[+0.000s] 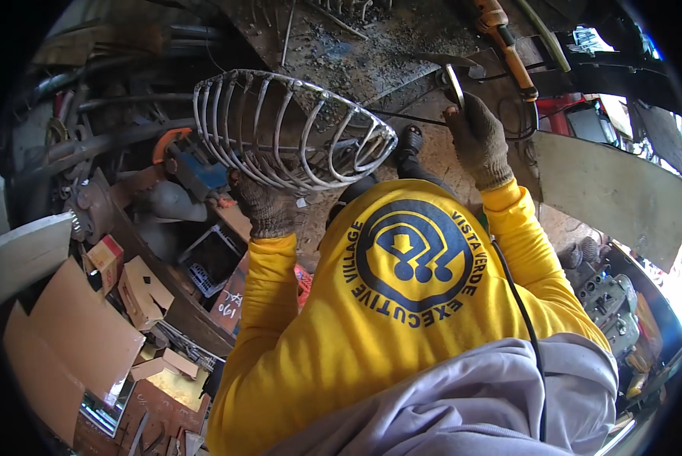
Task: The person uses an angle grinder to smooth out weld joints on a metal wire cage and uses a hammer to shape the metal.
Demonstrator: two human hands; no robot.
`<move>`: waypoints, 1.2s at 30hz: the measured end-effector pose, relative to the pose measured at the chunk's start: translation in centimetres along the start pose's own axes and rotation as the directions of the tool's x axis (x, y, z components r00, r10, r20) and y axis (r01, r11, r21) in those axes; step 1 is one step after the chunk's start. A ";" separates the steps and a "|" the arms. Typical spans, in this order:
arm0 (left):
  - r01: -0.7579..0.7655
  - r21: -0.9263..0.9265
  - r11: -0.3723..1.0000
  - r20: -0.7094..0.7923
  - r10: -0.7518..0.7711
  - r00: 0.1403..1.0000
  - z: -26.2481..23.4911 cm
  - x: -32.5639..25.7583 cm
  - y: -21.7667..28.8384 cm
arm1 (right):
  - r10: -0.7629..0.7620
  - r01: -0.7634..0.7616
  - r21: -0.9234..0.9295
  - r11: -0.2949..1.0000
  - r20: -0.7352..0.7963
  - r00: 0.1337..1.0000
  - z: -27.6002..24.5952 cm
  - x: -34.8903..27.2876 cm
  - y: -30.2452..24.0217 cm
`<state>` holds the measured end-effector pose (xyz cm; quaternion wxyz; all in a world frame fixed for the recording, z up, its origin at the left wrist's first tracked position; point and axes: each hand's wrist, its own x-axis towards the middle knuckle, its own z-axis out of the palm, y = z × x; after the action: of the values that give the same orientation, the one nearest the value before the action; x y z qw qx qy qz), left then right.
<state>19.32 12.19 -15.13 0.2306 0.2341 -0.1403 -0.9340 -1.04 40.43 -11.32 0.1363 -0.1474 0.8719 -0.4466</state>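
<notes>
My left hand, in a dark knit glove, grips the lower left side of a cage of bent grey metal rods. The cage is a tapered basket shape, tilted, with its pointed end to the right. My right hand, gloved the same way, is closed round the flat, shiny handle of a hammer-like tool. That tool's narrow dark head lies near the worktable edge, apart from the cage. My left fingertips are partly hidden behind the rods.
A worktable strewn with dark grit and rod pieces stands ahead. On its right lies an orange power tool with a black cord. Cardboard boxes crowd the left. A metal sheet and machine parts stand at right.
</notes>
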 end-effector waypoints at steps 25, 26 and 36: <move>-0.201 0.493 0.846 -0.143 0.307 0.941 -8.9 4.1 -2.7 | -0.134 0.132 0.056 0.990 0.034 0.990 -1.3 -1.9 -4.9; -0.215 0.575 0.789 -0.138 0.352 0.926 -9.1 4.7 -3.1 | 0.179 -0.236 0.235 0.943 0.241 0.954 -1.3 -2.2 -5.2; -0.173 0.757 0.630 -0.076 0.347 0.935 -15.4 7.4 -2.5 | 0.037 -0.110 0.174 0.979 0.376 0.926 -0.7 -2.8 -5.5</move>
<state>20.39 8.29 -31.93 0.2625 0.3835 -0.5131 -0.7216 2.00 38.94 -6.10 0.3289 -0.1825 0.7881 -0.4874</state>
